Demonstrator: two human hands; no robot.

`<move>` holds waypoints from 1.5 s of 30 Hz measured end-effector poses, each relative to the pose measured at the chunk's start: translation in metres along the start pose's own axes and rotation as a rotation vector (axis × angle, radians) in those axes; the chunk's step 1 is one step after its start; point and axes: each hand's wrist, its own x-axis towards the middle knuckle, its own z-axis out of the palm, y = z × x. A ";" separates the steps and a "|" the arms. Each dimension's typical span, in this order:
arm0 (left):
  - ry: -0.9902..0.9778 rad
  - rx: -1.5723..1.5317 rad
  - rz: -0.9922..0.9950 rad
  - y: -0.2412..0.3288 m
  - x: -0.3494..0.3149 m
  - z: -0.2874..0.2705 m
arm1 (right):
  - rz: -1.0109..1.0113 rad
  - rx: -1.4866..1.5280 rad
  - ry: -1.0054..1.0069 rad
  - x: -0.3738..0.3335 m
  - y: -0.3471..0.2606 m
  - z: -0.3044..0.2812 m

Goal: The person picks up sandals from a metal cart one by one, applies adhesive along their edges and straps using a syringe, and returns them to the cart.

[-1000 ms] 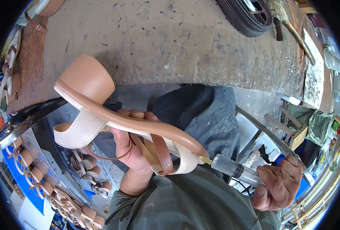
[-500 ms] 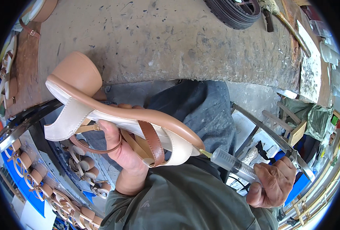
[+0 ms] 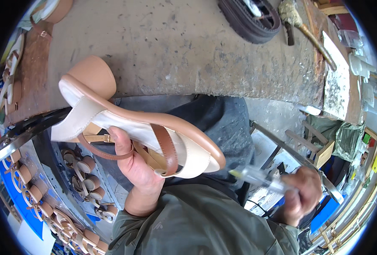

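Note:
My left hand (image 3: 138,168) grips a block-heeled sandal (image 3: 184,129) by its middle, thumb on the pale footbed and fingers hidden beneath. The sandal lies tilted on its side, tan heel at upper left and toe to the right. It has cream bands, a brown cross strap and a thin buckled ankle strap. In my right hand (image 3: 301,193), blurred by motion, is a clear plastic syringe (image 3: 260,176) with a yellowish tip. That tip points left at the sandal's toe and stands a short way off it.
Ahead is a stained workbench (image 3: 154,55). A dark ridged oval holder (image 3: 252,21) and a hammer (image 3: 311,40) with a wrapped head lie at its far right. Several sandals (image 3: 35,191) stand in rows at lower left. Metal rails (image 3: 31,134) flank me on both sides.
The syringe tip has drawn away from the sandal's toe, where it was touching. My right hand has shifted slightly. My view has turned a little, and the left hand keeps its hold.

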 end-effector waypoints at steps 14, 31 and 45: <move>0.018 0.667 0.334 0.043 -0.047 0.013 | 0.060 1.374 0.376 0.074 -0.063 0.127; -0.617 1.695 -0.184 0.132 -0.015 0.013 | 0.304 0.973 -0.207 0.107 -0.051 0.058; -0.455 1.876 -0.331 0.154 0.051 0.014 | -0.274 -0.732 -0.160 0.196 0.009 0.014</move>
